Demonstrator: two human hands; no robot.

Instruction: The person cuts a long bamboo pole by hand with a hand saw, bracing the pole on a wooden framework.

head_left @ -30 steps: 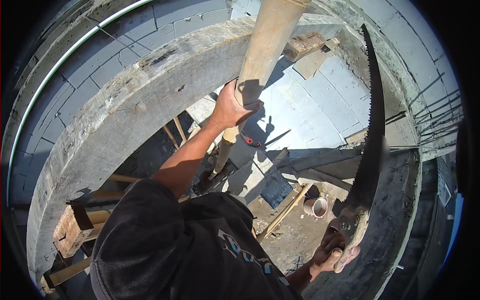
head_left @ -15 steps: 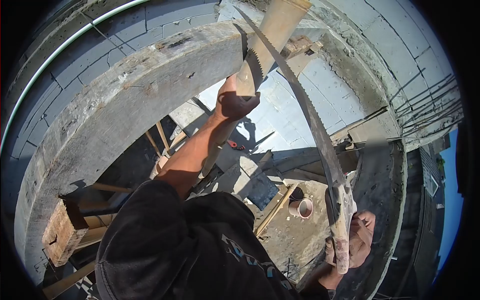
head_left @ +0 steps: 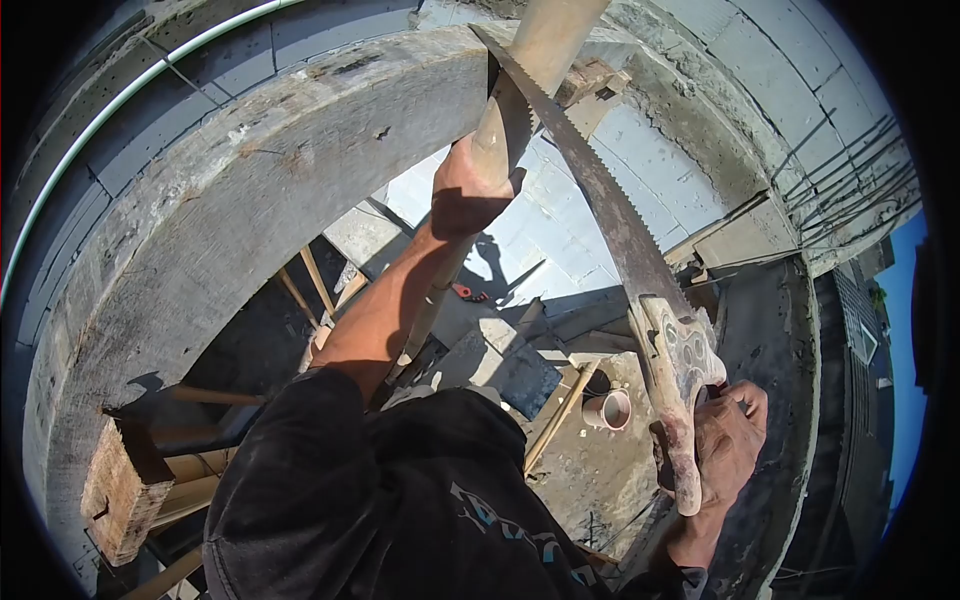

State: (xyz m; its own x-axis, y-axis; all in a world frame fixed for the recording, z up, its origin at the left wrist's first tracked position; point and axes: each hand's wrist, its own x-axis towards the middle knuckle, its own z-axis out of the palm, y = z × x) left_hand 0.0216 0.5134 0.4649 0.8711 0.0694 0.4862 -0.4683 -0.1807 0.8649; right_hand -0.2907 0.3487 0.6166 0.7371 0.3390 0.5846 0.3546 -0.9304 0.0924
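My left hand (head_left: pixel 472 190) is wrapped round a thick bamboo pole (head_left: pixel 548 45) that rises to the top of the view. The saw (head_left: pixel 615 205), with a long, curved, toothed blade, slants up and left from its worn wooden handle, and its tip reaches near the pole. Gripping that handle at the lower right is my right hand (head_left: pixel 725 445). The blade lies in front of the pole; whether it touches the pole I cannot tell. A toothed shadow falls on the pole above my left hand.
A curved concrete beam (head_left: pixel 300 160) arcs across the upper left. Below stand a bucket (head_left: pixel 607 410) and bamboo props. A wooden block (head_left: pixel 125 490) sticks out at the lower left. Thin rods (head_left: pixel 850 190) jut from the right wall, and a red object (head_left: pixel 468 292) lies below.
The saw has turned, showing more of its blade face and handle side. My right hand has moved slightly right and up. My left hand still holds the pole.
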